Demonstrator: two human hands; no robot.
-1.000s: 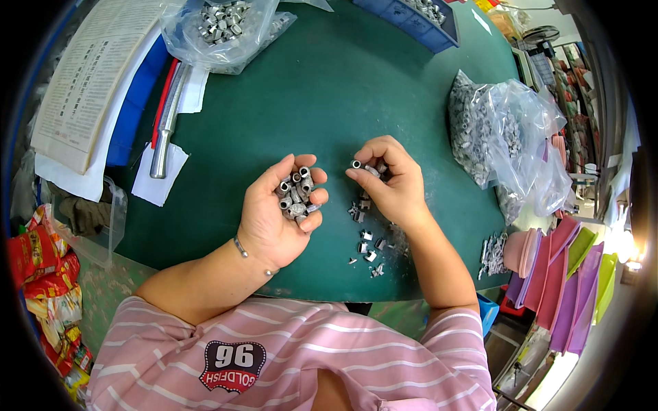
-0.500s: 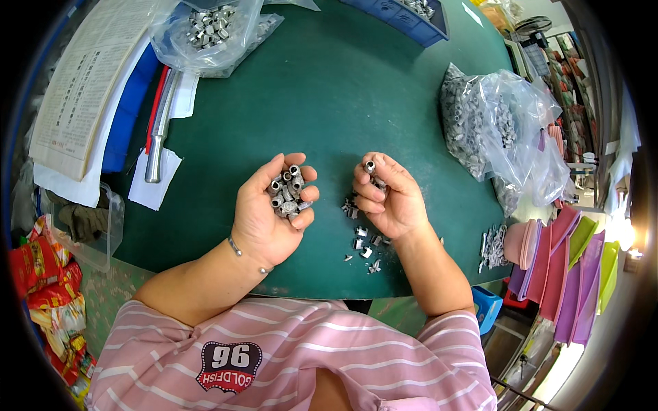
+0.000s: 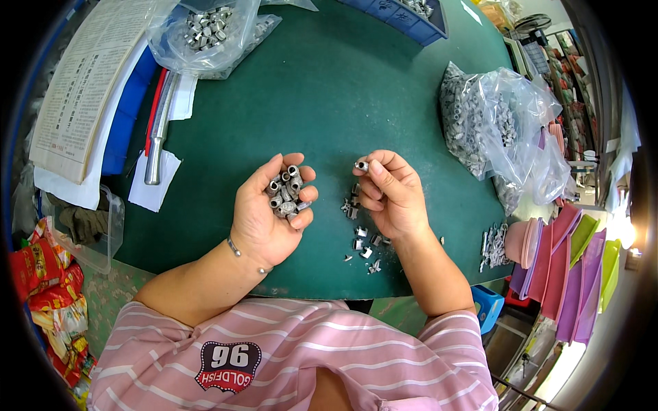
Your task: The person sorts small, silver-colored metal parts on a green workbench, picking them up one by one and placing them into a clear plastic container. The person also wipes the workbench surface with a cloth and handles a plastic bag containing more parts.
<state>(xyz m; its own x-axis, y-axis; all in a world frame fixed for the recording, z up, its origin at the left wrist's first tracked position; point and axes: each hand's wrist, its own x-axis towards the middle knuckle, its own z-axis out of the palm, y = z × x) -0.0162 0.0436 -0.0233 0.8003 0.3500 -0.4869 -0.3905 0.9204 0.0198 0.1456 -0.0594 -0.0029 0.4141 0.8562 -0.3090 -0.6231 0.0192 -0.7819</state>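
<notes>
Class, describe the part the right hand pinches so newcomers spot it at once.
Find the green table, then the right hand over its near side. It pinches a small grey metal part with a dark round hole. Unlike the parts heaped in the left hand, this one is held out singly.

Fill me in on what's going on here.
A person's left hand cups a clump of small metal parts. The right hand pinches a single metal piece, apart from that clump. Metal bits lie scattered on the green table near the right hand, and a clear bag of grey parts sits farther right.
</notes>
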